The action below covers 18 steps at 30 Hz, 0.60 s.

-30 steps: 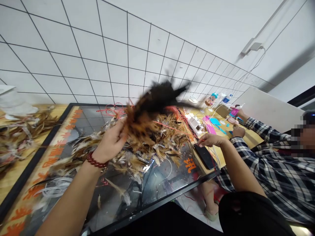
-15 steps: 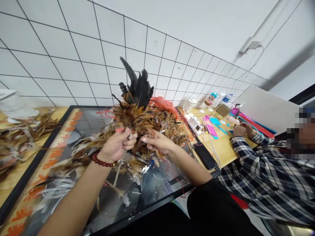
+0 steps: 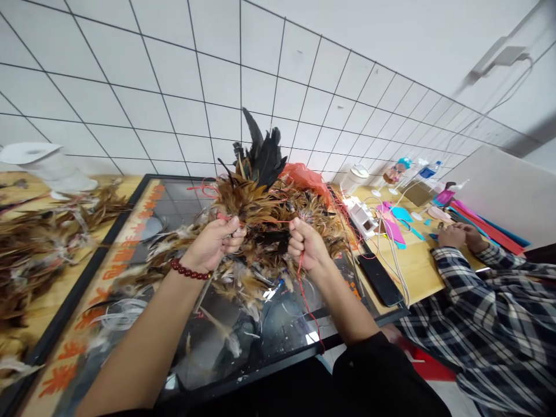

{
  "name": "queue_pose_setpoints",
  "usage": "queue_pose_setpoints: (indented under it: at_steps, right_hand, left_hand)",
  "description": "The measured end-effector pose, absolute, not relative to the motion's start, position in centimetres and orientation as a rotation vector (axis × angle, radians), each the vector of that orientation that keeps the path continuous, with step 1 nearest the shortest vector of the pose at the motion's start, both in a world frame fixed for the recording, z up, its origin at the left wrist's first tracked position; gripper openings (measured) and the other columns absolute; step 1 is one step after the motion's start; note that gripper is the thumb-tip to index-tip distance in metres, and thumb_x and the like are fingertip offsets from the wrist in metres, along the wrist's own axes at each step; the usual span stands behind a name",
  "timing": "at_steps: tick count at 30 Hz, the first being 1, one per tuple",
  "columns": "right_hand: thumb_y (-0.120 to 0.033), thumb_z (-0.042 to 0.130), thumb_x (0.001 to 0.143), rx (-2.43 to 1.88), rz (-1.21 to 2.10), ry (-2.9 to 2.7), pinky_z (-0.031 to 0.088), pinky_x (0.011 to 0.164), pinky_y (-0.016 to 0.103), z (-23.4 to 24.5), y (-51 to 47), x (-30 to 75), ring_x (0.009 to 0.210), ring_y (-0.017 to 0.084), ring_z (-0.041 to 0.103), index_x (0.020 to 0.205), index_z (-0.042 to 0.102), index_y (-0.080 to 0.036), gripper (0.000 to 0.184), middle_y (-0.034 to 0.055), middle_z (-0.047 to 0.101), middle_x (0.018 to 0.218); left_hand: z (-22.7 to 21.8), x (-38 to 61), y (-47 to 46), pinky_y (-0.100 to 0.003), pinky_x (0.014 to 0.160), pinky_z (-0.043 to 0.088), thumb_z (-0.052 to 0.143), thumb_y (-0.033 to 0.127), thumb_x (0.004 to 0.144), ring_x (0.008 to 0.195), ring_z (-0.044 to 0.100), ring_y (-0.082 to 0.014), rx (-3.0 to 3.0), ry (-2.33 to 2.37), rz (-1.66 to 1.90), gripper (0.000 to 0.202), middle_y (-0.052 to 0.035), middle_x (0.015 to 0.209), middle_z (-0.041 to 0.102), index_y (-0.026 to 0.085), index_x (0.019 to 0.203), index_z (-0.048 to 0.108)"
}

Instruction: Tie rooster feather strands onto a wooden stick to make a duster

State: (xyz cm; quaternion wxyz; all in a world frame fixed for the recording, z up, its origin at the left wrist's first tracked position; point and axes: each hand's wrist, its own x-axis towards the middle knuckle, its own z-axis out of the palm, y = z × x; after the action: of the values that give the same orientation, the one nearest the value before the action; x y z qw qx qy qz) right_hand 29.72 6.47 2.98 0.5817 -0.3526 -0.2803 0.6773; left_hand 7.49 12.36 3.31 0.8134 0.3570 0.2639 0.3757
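My left hand [image 3: 216,242] is closed around the base of a bundle of feathers [image 3: 243,200], brown below with tall black feathers [image 3: 266,159] standing at the top. Between my two hands runs a red string, pulled straight at the bundle's base. My right hand [image 3: 307,245] pinches that string in a fist, and its loose tail [image 3: 307,301] hangs down to the table's front edge. Loose brown feathers [image 3: 247,284] lie in a heap beneath and behind both hands. The stem end inside my left fist is hidden.
A glass-topped board with a black frame [image 3: 278,362] lies under the work. More feathers [image 3: 65,231] and a white spool [image 3: 43,162] are at left. A phone [image 3: 380,281], a white power strip [image 3: 361,217] and a co-worker's hands [image 3: 456,236] are at right.
My right hand has moved right, away from the bundle, drawing the red string straight. My left hand keeps its hold on the feathers. The camera view has turned slightly left.
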Motion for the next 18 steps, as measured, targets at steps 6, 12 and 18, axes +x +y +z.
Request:
queue_pose_setpoints:
  at_steps: [6, 12, 18]
  right_hand:
    - [-0.041, 0.076, 0.079, -0.85, 1.56, -0.561, 0.01, 0.032, 0.014, 3.5, 6.3, 30.6, 0.036, 0.002, 0.006, 0.073, 0.05, -0.018, 0.035, -0.0148, 0.016, 0.045]
    - [-0.039, 0.076, 0.079, -0.879, 1.614, -0.49, 0.01, 0.032, 0.015, 2.0, 6.4, 30.3, 0.036, 0.002, 0.006, 0.074, 0.05, -0.018, 0.034, -0.0149, 0.016, 0.045]
    - [-0.044, 0.08, 0.073, -0.911, 1.58, -0.552, 0.011, 0.032, 0.014, 1.2, 5.7, 30.1, 0.035, 0.001, 0.008, 0.074, 0.053, -0.018, 0.038, -0.0151, 0.018, 0.044]
  left_hand:
    - [3.4, 7.8, 12.4, -0.012, 0.036, 0.02, 0.069, 0.027, 0.084, 0.04, 0.027, -0.0015, 0.657, 0.557, 0.76, 0.031, 0.0039, 0.059, 0.04, 0.014, 0.068, 0.046]
    - [1.8, 9.5, 12.3, -0.01, 0.036, 0.017, 0.079, 0.027, 0.077, 0.039, 0.028, -0.0005, 0.76, 0.773, 0.903, 0.038, 0.006, 0.057, 0.043, 0.016, 0.072, 0.043]
    - [1.6, 9.7, 12.8, -0.013, 0.037, 0.026, 0.068, 0.026, 0.086, 0.042, 0.034, -0.0027, 0.58, 0.644, 0.882, 0.022, 0.0028, 0.063, 0.048, 0.013, 0.079, 0.052]
